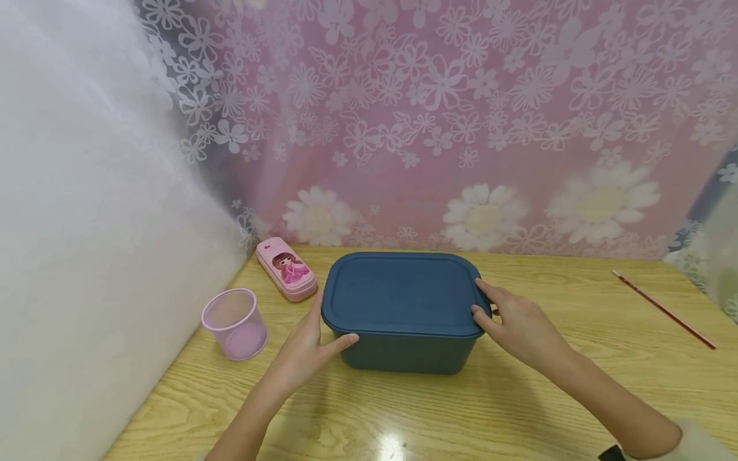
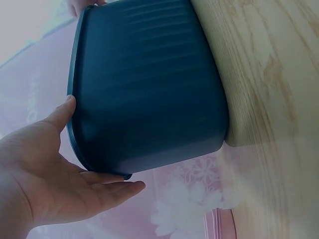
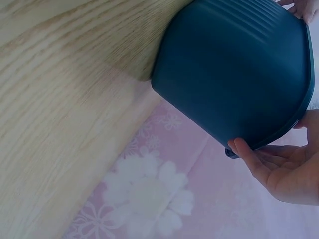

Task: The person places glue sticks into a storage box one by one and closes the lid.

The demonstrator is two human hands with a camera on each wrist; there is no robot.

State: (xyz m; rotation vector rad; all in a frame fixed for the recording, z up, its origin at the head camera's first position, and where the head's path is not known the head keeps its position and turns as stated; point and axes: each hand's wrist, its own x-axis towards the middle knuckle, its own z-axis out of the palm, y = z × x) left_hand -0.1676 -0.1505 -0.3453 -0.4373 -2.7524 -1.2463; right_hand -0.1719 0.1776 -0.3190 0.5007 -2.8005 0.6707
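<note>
A dark blue-green plastic box (image 1: 406, 354) stands on the table with a blue lid (image 1: 403, 291) over its top. My left hand (image 1: 305, 349) is at the lid's left front corner. Its thumb touches the front rim and its fairly straight fingers lie along the left end, as the left wrist view shows. My right hand (image 1: 521, 326) pinches the lid's right edge, thumb and a finger on top and other fingers below the rim. In the right wrist view, fingertips (image 3: 240, 145) of the right hand sit at the lid's rim. The box's contents are hidden.
A pink translucent cup (image 1: 236, 326) stands left of the box, and a pink pencil case (image 1: 286, 269) with a doll picture lies behind the cup. Far right on the wooden table (image 1: 576, 397) lies a thin red pencil-like stick (image 1: 663, 309). A floral curtain (image 1: 403, 128) hangs behind.
</note>
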